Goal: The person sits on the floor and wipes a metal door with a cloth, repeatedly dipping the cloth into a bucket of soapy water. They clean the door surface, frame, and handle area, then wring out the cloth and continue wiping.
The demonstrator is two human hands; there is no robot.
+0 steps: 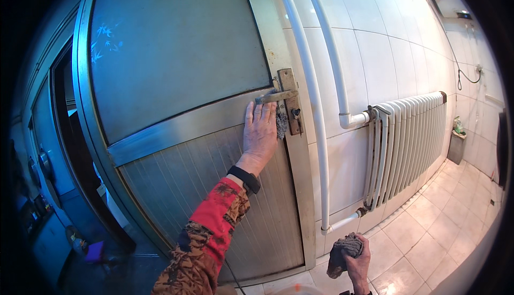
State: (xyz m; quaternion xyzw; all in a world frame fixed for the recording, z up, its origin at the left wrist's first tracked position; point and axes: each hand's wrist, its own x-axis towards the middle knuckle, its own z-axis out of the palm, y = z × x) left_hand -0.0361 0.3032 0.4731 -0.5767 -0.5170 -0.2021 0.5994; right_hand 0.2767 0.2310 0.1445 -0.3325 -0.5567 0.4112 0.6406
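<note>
My left hand (pixel 260 130) lies against the metal-framed door (pixel 176 130), its fingertips just under the lever handle (pixel 276 96). A fuzzy grey cloth (pixel 282 126) shows along the thumb side of that hand, and a bit more of it appears above the lever. The thumb is hidden, and so is most of the cloth. Right of the fingers is the worn handle backplate (pixel 287 81), with a keyhole low on it. Lower down, my right hand (pixel 358 261) grips a bunched dark grey rag (pixel 341 255) above the tiled floor, apart from the door.
White pipes (pixel 315 106) run down the tiled wall beside the door frame to a white radiator (pixel 409 142). A bin (pixel 456 146) stands in the far corner. At left, a dark opening (pixel 82 154) leads to another room. A cable (pixel 235 277) hangs near the door's foot.
</note>
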